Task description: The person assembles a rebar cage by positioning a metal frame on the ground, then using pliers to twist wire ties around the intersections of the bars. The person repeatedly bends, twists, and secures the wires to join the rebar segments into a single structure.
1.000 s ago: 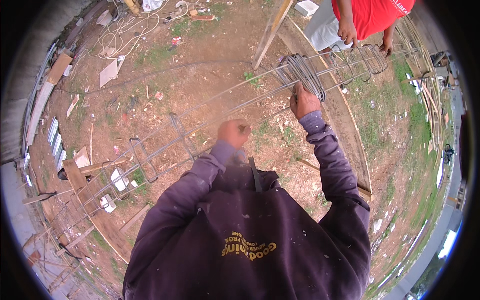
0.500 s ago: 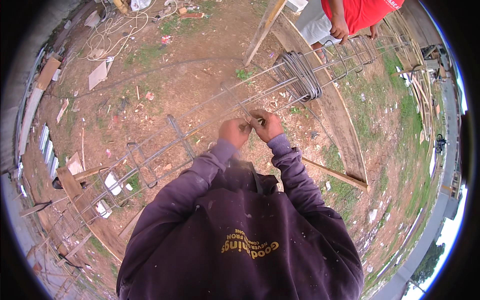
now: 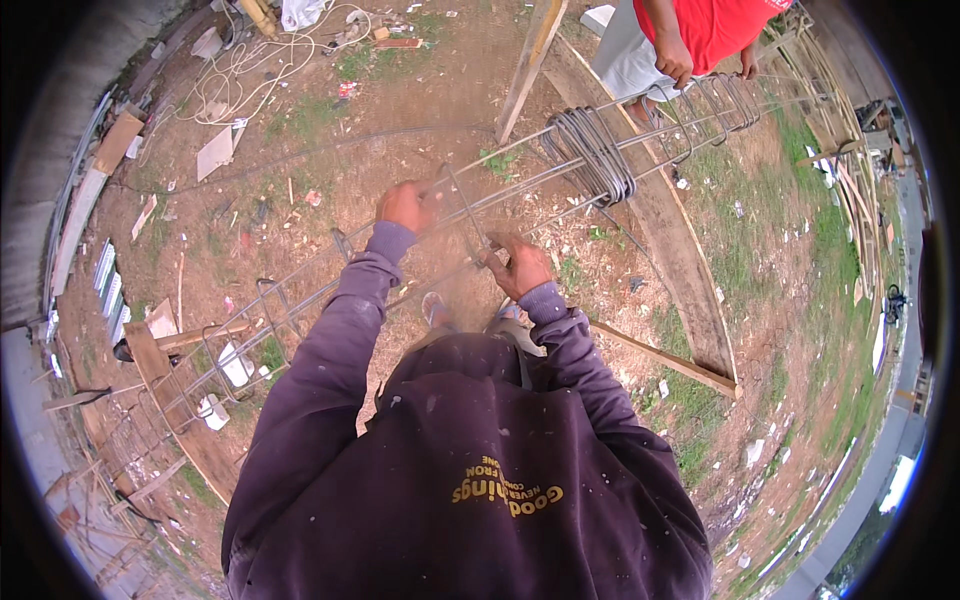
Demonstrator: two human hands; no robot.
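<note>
Rebar cage [image 3: 520,195]: long horiz. assy of steel bars, runs from lower L to upper R across frame, raised off bare dirt/grass ground [image 3: 330,130] on timber supports [image 3: 670,250]. Loose stirrups [image 3: 590,155] bunched together on the bars, upper centre-R, well apart from both hands. One single stirrup [image 3: 462,215] stands roughly upright btwn the two hands. Left hand [image 3: 405,205]: fingers curled closed over an upper bar right beside that stirrup; contact w/ the bar visible, exact fingertip position blurred. Right hand [image 3: 520,268]: sits lower, at the near side of cage, fingers bent and pinched at the stirrup's lower end where it meets a bar; whether it grips wire, a tool or only the steel — cannot tell. Both forearms in dark purple sleeves [image 3: 340,340], entering from lower edge. Second person [image 3: 700,30], red top, stands at far end of cage, upper R, one hand [image 3: 675,62] on the bars there. Surroundings: slanted wood post [image 3: 530,60] upper centre; white cable coil [image 3: 240,65] and board scraps on ground upper L; more spaced stirrups [image 3: 275,305] along cage lower L.
</note>
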